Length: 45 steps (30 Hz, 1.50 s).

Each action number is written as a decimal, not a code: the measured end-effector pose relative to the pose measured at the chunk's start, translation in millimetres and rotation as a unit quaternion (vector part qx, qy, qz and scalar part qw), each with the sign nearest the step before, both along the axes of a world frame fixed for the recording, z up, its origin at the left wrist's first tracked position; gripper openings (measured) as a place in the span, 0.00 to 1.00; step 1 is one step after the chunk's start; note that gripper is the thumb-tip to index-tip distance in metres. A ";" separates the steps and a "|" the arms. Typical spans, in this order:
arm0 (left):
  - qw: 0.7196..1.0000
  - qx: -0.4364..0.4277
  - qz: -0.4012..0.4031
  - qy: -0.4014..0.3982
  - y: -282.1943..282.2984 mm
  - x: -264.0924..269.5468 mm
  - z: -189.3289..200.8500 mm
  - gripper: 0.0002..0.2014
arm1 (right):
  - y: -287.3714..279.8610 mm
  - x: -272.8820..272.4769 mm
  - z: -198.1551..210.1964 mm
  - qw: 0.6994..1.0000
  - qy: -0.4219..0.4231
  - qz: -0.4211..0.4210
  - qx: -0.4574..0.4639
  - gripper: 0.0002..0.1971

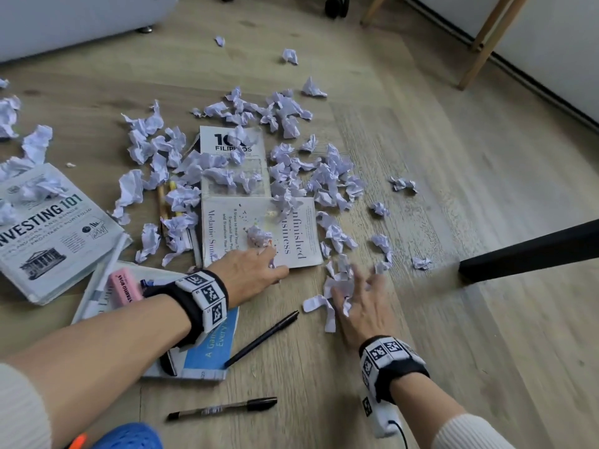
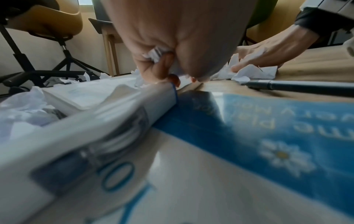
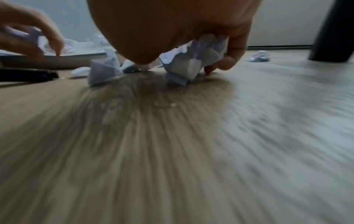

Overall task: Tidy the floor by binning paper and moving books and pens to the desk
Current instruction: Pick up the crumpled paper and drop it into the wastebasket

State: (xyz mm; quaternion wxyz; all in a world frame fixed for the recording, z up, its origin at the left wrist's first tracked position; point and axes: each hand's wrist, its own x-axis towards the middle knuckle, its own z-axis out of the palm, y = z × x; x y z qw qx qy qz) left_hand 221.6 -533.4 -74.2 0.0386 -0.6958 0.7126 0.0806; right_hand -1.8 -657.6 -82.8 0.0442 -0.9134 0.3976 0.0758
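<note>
Both hands clamped on crumpled white paper scraps [image 1: 337,286]: left hand [image 1: 256,267], right hand [image 1: 359,303]. Overfull fists may drop scraps onto wooden floor [image 1: 421,157].

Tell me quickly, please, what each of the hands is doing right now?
Left hand: closed, gripping crumpled paper in its curled fingers.
Right hand: closed, gripping a crumpled paper wad against the floor.

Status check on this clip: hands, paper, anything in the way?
Left hand grips a paper wad over the white book. Right hand gathers paper scraps on the floor. Black pen lies between the hands; books uncollected.
</note>
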 end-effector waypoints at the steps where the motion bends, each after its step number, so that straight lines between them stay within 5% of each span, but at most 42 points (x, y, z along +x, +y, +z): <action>1: 1.000 0.013 0.009 -0.003 -2.4 -0.5 0.5 0.08 | -0.3 6.4 -1.1 0.999 -0.014 0.041 0.001 0.25; 6: 0.987 -0.014 0.153 0.039 -14.1 9.4 14.4 0.17 | -18.2 19.3 5.4 0.996 -0.051 0.012 0.077 0.18; 10: 0.958 -0.075 0.269 0.064 -26.9 27.9 24.3 0.24 | -50.7 30.3 21.6 0.989 -0.132 -0.070 0.019 0.10; 13: 0.942 -0.100 0.310 0.080 -35.9 32.3 21.9 0.11 | -69.8 49.6 26.7 0.995 -0.096 -0.031 0.018 0.19; 14: 0.944 -0.097 0.306 0.080 -37.5 31.9 19.7 0.08 | -73.4 56.3 27.1 0.996 -0.077 0.002 0.037 0.28; 17: 0.959 -0.090 0.258 0.072 -46.0 28.2 10.9 0.36 | -77.6 72.1 25.5 0.990 0.027 0.123 0.060 0.45; 18: 0.963 -0.096 0.243 0.068 -50.0 27.2 10.9 0.38 | -77.2 75.8 23.9 0.987 0.051 0.145 0.054 0.47; 25: 0.975 -0.085 0.200 0.053 -70.7 16.8 -7.4 0.26 | -74.5 71.9 -0.6 0.990 0.035 0.123 0.063 0.21; 30: 0.983 -0.130 0.126 -0.014 -56.8 17.1 -12.1 0.23 | -73.7 61.0 -8.2 0.992 0.028 0.078 0.095 0.16; 36: 0.992 -0.046 0.114 -0.016 -35.7 15.6 -2.1 0.12 | -46.0 44.2 23.1 0.976 -0.174 0.033 0.124 0.04; 40: 0.992 0.037 0.123 0.013 -28.7 17.8 12.3 0.11 | 4.8 21.0 28.1 0.980 -0.011 0.127 0.150 0.20; 45: 0.989 0.053 0.132 0.028 -4.9 27.1 30.0 0.11 | 13.7 13.3 19.0 0.981 0.110 0.119 0.110 0.38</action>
